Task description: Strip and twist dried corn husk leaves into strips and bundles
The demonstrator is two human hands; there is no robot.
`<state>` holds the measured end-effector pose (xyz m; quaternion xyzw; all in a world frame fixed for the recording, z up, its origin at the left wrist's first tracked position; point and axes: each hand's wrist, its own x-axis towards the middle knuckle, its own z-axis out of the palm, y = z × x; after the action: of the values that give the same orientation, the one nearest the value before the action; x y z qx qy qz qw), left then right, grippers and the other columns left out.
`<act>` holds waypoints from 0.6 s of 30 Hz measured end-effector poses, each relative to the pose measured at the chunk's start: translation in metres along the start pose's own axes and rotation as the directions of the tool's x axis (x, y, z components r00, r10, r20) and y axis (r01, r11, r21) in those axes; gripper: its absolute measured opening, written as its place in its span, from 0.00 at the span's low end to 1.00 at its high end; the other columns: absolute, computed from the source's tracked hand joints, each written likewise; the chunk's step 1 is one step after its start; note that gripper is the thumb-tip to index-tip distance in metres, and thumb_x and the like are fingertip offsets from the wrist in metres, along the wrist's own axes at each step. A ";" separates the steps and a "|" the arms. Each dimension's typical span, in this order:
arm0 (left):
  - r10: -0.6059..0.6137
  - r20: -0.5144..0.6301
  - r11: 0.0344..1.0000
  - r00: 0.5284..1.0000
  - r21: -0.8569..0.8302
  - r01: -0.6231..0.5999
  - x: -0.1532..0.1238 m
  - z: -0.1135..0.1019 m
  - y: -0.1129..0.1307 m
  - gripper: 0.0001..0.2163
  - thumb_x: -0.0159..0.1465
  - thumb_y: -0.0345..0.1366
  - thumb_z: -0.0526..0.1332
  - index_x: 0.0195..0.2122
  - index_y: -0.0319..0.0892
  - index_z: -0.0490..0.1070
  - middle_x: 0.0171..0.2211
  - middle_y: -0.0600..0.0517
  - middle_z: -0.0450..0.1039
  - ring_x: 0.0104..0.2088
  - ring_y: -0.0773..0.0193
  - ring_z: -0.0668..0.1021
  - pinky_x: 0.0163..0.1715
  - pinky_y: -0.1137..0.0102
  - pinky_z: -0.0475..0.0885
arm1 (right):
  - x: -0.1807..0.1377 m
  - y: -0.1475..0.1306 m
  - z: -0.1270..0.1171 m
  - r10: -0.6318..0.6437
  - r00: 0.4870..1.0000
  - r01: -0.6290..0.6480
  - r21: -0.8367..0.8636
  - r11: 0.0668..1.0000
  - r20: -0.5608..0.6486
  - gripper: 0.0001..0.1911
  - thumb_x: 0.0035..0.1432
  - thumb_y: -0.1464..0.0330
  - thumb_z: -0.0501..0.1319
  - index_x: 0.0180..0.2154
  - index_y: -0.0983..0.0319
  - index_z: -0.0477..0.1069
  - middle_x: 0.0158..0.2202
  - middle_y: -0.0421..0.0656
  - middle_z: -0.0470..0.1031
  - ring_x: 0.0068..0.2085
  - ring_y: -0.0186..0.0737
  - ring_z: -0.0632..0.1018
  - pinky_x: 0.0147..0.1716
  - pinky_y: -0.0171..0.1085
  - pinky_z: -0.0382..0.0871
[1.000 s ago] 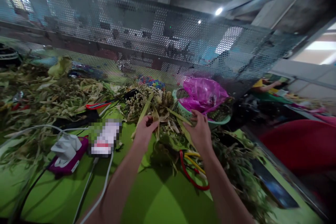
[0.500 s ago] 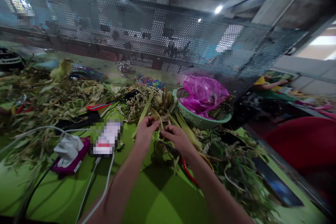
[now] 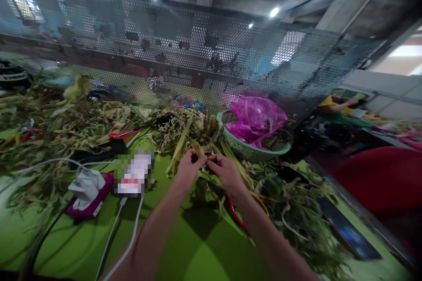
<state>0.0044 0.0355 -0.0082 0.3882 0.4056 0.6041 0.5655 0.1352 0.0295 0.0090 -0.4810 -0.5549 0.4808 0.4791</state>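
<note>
Both hands meet above a green table [image 3: 198, 254], fingers pinched on a bundle of dried plant leaves [image 3: 194, 147]. My left hand [image 3: 188, 170] grips the leaf stems from the left. My right hand [image 3: 227, 173] pinches the same leaves from the right, thumb and fingers touching the left hand's. A long green-yellow leaf [image 3: 180, 145] slants up from the bundle. Under my right wrist lies a red-handled tool [image 3: 236, 218], partly hidden by the arm.
A green basket [image 3: 250, 151] holding a pink plastic bag [image 3: 255, 118] stands behind the hands. Heaps of dry leaves [image 3: 66, 123] cover the left and back. White cables [image 3: 121, 237], a purple object with a white cloth [image 3: 87, 191], and a perforated metal screen [image 3: 198, 57] surround the spot.
My right hand left the basket's edge and moved left to join my left hand; both now pinch the leaf bundle close together.
</note>
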 end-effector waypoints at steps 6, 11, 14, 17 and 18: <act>-0.026 0.007 0.995 1.000 -0.094 0.027 0.005 -0.004 -0.006 0.11 0.48 0.36 0.69 0.30 0.38 0.73 0.27 0.53 0.74 0.29 0.66 0.74 0.34 0.71 0.69 | -0.001 -0.003 0.001 -0.030 0.998 0.025 0.100 0.995 0.049 0.14 0.45 0.64 0.70 0.35 0.60 0.73 0.26 0.37 0.75 0.28 0.35 0.74 0.33 0.36 0.70; -0.082 -0.088 0.993 0.993 -0.092 0.074 0.006 -0.006 0.000 0.13 0.45 0.37 0.72 0.27 0.40 0.70 0.22 0.56 0.71 0.23 0.69 0.72 0.27 0.73 0.68 | -0.004 -0.011 -0.003 -0.078 0.982 0.070 0.052 0.996 0.174 0.12 0.47 0.66 0.68 0.37 0.60 0.77 0.37 0.43 0.79 0.37 0.39 0.78 0.42 0.40 0.71; -0.085 -0.079 0.994 0.993 -0.077 0.079 0.006 -0.007 0.002 0.14 0.45 0.40 0.72 0.25 0.40 0.69 0.20 0.57 0.70 0.23 0.69 0.72 0.25 0.74 0.67 | -0.005 -0.014 -0.004 -0.117 0.981 0.122 -0.022 0.992 0.152 0.13 0.46 0.66 0.70 0.36 0.60 0.78 0.36 0.42 0.80 0.38 0.40 0.78 0.43 0.40 0.71; -0.065 -0.056 0.995 0.996 -0.082 0.060 0.005 -0.007 0.003 0.14 0.46 0.42 0.72 0.24 0.40 0.69 0.20 0.56 0.70 0.23 0.70 0.71 0.26 0.74 0.66 | -0.005 -0.015 -0.005 -0.147 0.984 0.159 -0.116 0.981 0.105 0.10 0.46 0.64 0.71 0.33 0.60 0.78 0.31 0.42 0.80 0.35 0.40 0.78 0.40 0.40 0.71; -0.064 -0.051 0.994 0.997 -0.088 0.059 0.004 -0.006 0.003 0.14 0.46 0.42 0.72 0.25 0.40 0.70 0.20 0.56 0.70 0.23 0.70 0.71 0.26 0.74 0.66 | -0.004 -0.015 -0.005 -0.155 0.983 0.169 -0.151 0.974 0.100 0.10 0.46 0.63 0.71 0.32 0.60 0.79 0.30 0.42 0.80 0.34 0.40 0.77 0.40 0.40 0.71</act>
<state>-0.0028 0.0394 -0.0081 0.3344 0.4059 0.6136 0.5890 0.1398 0.0243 0.0242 -0.4491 -0.6492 0.4149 0.4524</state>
